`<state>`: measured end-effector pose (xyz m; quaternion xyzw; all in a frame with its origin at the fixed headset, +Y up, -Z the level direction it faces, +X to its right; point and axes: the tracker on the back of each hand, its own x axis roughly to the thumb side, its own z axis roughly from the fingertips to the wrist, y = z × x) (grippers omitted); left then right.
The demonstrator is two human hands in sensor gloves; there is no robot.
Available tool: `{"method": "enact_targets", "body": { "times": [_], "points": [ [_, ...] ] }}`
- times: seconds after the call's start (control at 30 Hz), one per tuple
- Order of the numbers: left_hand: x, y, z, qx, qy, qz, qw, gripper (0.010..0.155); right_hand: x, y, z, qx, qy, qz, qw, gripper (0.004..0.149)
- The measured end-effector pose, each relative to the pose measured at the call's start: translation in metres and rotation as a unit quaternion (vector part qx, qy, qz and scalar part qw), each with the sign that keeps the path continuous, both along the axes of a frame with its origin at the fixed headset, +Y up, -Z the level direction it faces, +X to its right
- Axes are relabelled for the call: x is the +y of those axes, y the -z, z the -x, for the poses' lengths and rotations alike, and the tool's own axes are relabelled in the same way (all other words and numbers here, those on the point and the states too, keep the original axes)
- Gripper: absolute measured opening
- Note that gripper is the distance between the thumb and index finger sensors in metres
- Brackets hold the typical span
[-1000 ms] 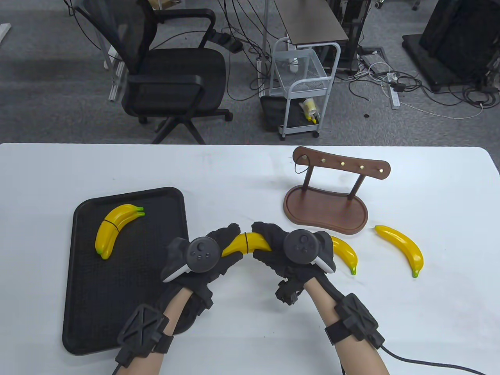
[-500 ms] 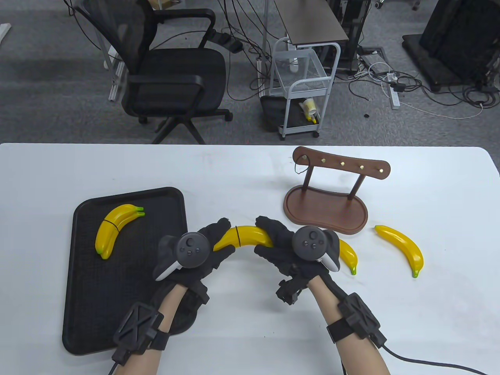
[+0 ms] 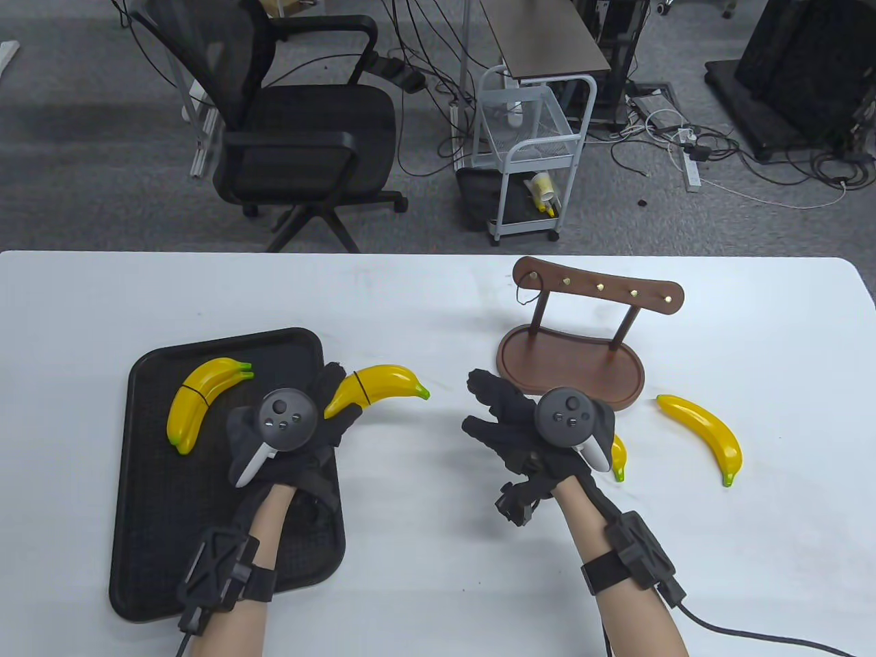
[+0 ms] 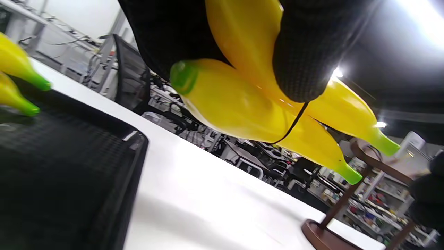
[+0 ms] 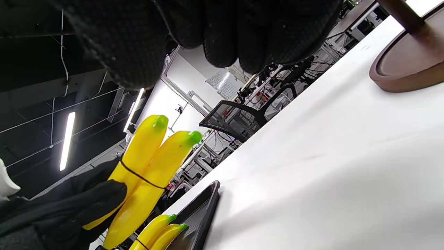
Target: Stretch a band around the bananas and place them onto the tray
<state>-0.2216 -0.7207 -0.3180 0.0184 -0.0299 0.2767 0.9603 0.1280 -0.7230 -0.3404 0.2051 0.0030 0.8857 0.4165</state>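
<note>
My left hand (image 3: 301,424) grips a pair of yellow bananas (image 3: 376,384) tied by a thin black band (image 3: 363,389), held above the table beside the right rim of the black tray (image 3: 164,540). The left wrist view shows the held bananas (image 4: 242,114) and the band (image 4: 295,121) under my glove. Another banded pair (image 3: 202,400) lies on the tray's far part. My right hand (image 3: 499,417) hovers empty with relaxed fingers near the wooden stand. From the right wrist view the held pair (image 5: 145,180) shows at left.
A brown wooden hook stand (image 3: 571,356) sits right of centre, a thin band (image 3: 523,295) hanging on its left end. Two loose bananas lie on the table: one (image 3: 705,434) at right, one (image 3: 619,458) partly under my right hand.
My right hand let go of the banded bananas and drew back. My left hand carried them left and away from me, to the tray's right rim.
</note>
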Motion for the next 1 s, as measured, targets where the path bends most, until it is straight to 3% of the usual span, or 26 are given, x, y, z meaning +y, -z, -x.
{"method": "enact_targets", "body": {
  "times": [0.43, 0.63, 1.0],
  "points": [
    [-0.022, 0.005, 0.068, 0.143, 0.004, 0.031, 0.989, 0.066, 0.0, 0.005, -0.014, -0.012, 0.015, 0.002, 1.0, 0.07],
    [-0.043, 0.003, 0.096, 0.202, -0.007, 0.066, 0.977, 0.066, 0.002, 0.006, -0.018, -0.014, 0.019, 0.001, 1.0, 0.07],
    [-0.064, 0.003, 0.103, 0.218, 0.007, 0.107, 0.97, 0.066, 0.001, 0.005, -0.017, -0.005, 0.014, 0.007, 1.0, 0.07]
  ]
}}
